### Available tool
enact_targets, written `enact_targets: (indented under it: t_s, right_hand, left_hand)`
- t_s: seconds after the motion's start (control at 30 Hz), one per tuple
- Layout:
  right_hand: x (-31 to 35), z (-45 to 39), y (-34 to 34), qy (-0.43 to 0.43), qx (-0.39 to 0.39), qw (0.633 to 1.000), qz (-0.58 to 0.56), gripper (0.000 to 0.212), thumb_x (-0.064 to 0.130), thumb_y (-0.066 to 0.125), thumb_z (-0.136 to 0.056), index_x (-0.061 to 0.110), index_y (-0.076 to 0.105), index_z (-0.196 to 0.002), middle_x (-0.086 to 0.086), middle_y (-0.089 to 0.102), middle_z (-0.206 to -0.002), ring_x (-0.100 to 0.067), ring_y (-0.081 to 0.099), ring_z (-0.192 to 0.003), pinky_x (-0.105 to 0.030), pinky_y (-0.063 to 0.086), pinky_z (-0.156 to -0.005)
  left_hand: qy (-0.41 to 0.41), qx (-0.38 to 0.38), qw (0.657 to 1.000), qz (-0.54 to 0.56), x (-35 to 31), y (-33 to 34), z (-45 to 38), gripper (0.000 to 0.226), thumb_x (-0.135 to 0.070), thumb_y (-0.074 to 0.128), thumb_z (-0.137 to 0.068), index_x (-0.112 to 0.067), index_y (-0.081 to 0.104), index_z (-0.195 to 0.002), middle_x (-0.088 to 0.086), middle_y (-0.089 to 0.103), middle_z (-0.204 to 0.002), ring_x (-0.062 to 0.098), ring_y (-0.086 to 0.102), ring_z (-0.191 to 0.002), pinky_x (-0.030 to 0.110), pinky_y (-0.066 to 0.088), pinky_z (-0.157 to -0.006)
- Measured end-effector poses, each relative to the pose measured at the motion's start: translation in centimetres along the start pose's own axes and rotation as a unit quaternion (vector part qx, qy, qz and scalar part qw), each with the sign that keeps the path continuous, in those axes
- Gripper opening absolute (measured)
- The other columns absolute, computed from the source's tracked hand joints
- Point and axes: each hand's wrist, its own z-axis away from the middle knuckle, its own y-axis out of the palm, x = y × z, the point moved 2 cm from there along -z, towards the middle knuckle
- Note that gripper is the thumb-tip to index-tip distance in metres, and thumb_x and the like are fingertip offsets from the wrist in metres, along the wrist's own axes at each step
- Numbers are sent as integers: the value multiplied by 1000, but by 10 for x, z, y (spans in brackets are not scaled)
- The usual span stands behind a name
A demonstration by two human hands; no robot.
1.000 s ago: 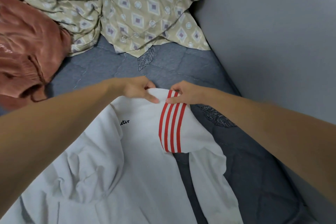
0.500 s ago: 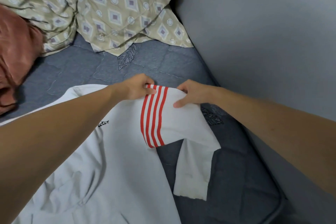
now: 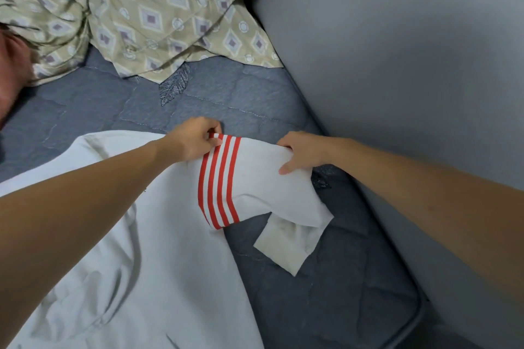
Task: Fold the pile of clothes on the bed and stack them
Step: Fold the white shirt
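Observation:
A white sweatshirt (image 3: 158,258) lies spread on the blue quilted bed (image 3: 326,286). Its sleeve (image 3: 263,187), with a band of red stripes, stretches to the right, and its cuff end folds down onto the bed. My left hand (image 3: 195,140) pinches the sleeve's top edge at the red stripes. My right hand (image 3: 303,154) grips the same top edge further right, thumb on the front of the cloth. A beige shirt (image 3: 158,8) with a diamond print lies crumpled at the back. A reddish garment (image 3: 11,76) shows at the far left edge.
A grey wall (image 3: 397,65) runs close along the bed's right side. Bare blue quilt lies between the white sweatshirt and the beige shirt, and also to the right of the sweatshirt's body.
My hands have moved apart along the sleeve's top edge, drawing the sleeve out to the right. The view has shifted right, and the reddish garment is nearly out of the frame.

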Motion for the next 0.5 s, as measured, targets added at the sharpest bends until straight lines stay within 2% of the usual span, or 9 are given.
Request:
enact_targets:
  t_s: [0.07,0.13,0.2,0.27,0.37,0.5]
  right_hand:
    - [-2,3,1,3,-67,998,22,29,32,84,-79,24,63,-98,10,63,-94,-16,61,-90,-35,51,-76]
    - [-1,5,1,10,-102,995,8,42,35,82,-80,27,60,-115,10,64,-108,-16,61,-101,-38,53,-87]
    - [10,4,2,-3,-128,992,8,49,37,81,-82,28,57,-124,10,62,-118,-13,58,-108,-37,51,-93]
    - [28,-2,5,-29,-147,988,26,52,39,80,-84,28,54,-128,9,56,-122,-12,51,-114,-37,49,-96]
    - [74,-17,16,-63,-152,986,41,52,42,78,-87,30,52,-130,10,52,-123,-13,48,-117,-39,48,-99]
    - [167,-46,42,-129,-155,977,70,64,44,74,-90,23,47,-145,1,50,-138,-23,44,-131,-43,42,-107]
  left_hand:
    - [15,-33,999,-19,1,0,4,4,-23,64,-102,-24,63,-106,-3,65,-102,20,61,-97,34,46,-83]
    - [39,-78,996,-35,1,-2,9,13,-25,68,-98,-26,62,-110,-5,60,-106,20,55,-106,38,44,-92]
    - [45,-108,993,-33,3,-9,19,22,-29,70,-97,-27,61,-116,-7,53,-109,20,49,-115,44,41,-103]
    - [41,-127,991,-22,12,-19,32,29,-33,70,-96,-27,60,-123,-7,51,-111,22,49,-118,47,40,-106]
    - [33,-165,986,-3,39,-37,65,33,-35,68,-98,-26,61,-129,-4,56,-118,23,50,-120,47,42,-105]
    - [-12,-216,976,7,109,-59,136,32,-34,64,-100,-23,62,-130,1,59,-121,26,51,-121,47,42,-104]
